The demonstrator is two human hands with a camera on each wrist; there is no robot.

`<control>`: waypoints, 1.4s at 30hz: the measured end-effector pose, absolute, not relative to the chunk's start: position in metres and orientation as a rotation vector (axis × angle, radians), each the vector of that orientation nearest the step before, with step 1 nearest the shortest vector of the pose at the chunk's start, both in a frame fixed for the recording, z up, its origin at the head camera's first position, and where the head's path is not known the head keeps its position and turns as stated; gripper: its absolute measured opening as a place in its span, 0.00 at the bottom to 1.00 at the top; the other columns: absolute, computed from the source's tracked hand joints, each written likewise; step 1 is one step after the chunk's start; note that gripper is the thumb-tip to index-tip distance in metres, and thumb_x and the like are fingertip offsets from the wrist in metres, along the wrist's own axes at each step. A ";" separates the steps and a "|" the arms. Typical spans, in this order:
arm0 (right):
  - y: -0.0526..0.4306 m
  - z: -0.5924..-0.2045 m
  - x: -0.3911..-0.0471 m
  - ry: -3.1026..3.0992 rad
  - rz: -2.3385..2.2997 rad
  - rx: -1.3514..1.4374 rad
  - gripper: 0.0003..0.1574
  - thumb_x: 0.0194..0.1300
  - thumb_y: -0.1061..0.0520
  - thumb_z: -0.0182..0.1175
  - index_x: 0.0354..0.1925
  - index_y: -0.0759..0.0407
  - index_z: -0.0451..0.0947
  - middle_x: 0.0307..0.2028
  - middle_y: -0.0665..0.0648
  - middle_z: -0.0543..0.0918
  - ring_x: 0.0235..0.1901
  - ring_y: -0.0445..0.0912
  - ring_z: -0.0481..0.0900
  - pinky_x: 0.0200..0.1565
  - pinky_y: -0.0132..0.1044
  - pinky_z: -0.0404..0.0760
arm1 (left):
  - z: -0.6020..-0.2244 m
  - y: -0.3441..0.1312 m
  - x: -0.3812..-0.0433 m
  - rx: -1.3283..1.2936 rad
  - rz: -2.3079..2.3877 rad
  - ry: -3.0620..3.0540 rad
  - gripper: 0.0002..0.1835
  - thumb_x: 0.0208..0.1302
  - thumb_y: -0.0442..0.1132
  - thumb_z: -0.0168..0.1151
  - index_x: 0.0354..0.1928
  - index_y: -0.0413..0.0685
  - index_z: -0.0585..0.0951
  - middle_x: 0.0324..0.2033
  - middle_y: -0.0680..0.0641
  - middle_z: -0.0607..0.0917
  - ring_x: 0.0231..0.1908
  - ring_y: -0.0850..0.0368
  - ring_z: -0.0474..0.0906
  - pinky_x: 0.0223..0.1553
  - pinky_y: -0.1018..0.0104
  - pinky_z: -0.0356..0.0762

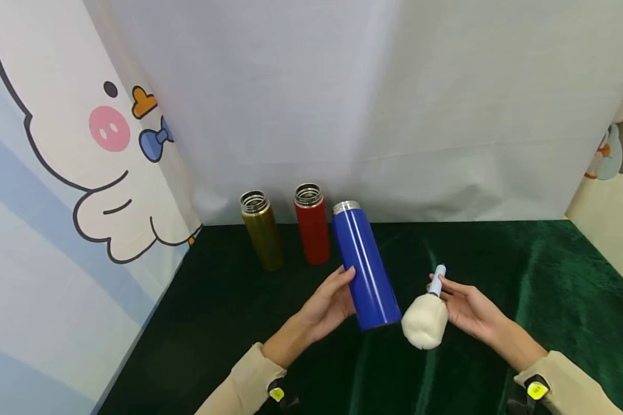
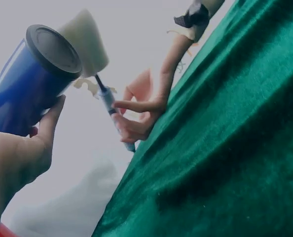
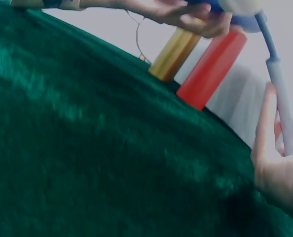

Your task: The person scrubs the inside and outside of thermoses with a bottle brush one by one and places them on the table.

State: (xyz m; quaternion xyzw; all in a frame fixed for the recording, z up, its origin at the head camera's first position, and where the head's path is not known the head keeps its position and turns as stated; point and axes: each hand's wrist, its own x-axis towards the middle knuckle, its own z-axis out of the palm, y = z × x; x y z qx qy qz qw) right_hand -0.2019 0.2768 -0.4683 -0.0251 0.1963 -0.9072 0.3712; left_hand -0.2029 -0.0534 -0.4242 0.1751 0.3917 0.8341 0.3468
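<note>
My left hand grips a blue thermos bottle with a bare steel mouth, held tilted above the cloth. In the left wrist view its dark round base faces the camera. The right hand holds a bottle brush by its pale blue handle. The brush's cream sponge head points toward me, close to the bottle's base; whether they touch I cannot tell. Behind stand a red bottle and a gold bottle, both without lids.
Dark green velvet cloth covers the table. A white curtain hangs along the back edge. On the left is a panel with a cartoon print.
</note>
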 end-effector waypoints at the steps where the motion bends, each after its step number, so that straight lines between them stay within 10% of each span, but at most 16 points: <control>1: 0.277 -0.469 -0.205 0.515 -2.314 -0.083 0.26 0.85 0.54 0.33 0.58 0.60 0.77 0.53 0.57 0.78 0.53 0.45 0.82 0.60 0.33 0.82 | -0.424 -0.053 -0.203 0.454 2.163 1.023 0.32 0.81 0.50 0.45 0.80 0.58 0.50 0.66 0.51 0.73 0.65 0.54 0.73 0.64 0.53 0.75; 14: 0.262 -0.422 -0.249 0.446 -2.629 0.114 0.10 0.79 0.59 0.48 0.53 0.62 0.72 0.48 0.60 0.80 0.48 0.50 0.85 0.56 0.34 0.84 | -0.425 -0.053 -0.196 0.463 2.028 1.109 0.37 0.76 0.45 0.55 0.80 0.56 0.51 0.68 0.49 0.73 0.65 0.54 0.74 0.71 0.47 0.67; 23: 0.266 -0.427 -0.233 0.347 -2.707 0.366 0.32 0.77 0.63 0.52 0.71 0.46 0.52 0.52 0.61 0.77 0.50 0.55 0.84 0.69 0.31 0.72 | -0.430 -0.055 -0.195 0.520 2.001 1.145 0.40 0.72 0.45 0.63 0.79 0.50 0.55 0.70 0.46 0.70 0.67 0.52 0.72 0.73 0.41 0.65; 29: 0.283 -0.446 -0.210 0.493 -2.588 0.292 0.12 0.81 0.57 0.47 0.57 0.56 0.70 0.51 0.58 0.75 0.50 0.47 0.82 0.61 0.34 0.81 | -0.426 -0.069 -0.195 0.562 2.087 1.142 0.39 0.73 0.40 0.61 0.79 0.51 0.53 0.71 0.47 0.70 0.68 0.52 0.73 0.70 0.45 0.72; 33: 0.297 -0.449 -0.204 0.557 -2.521 0.157 0.19 0.83 0.54 0.43 0.52 0.59 0.79 0.50 0.57 0.77 0.51 0.46 0.81 0.58 0.38 0.82 | -0.422 -0.079 -0.197 0.572 2.144 1.145 0.34 0.76 0.39 0.57 0.77 0.50 0.54 0.67 0.50 0.74 0.65 0.54 0.75 0.66 0.50 0.76; 42: 0.295 -0.447 -0.203 1.125 -2.441 -0.051 0.14 0.83 0.55 0.41 0.59 0.48 0.70 0.50 0.51 0.80 0.52 0.42 0.82 0.57 0.36 0.84 | -0.418 -0.083 -0.196 0.506 2.224 1.218 0.35 0.77 0.39 0.53 0.78 0.53 0.48 0.69 0.49 0.70 0.66 0.55 0.74 0.67 0.51 0.76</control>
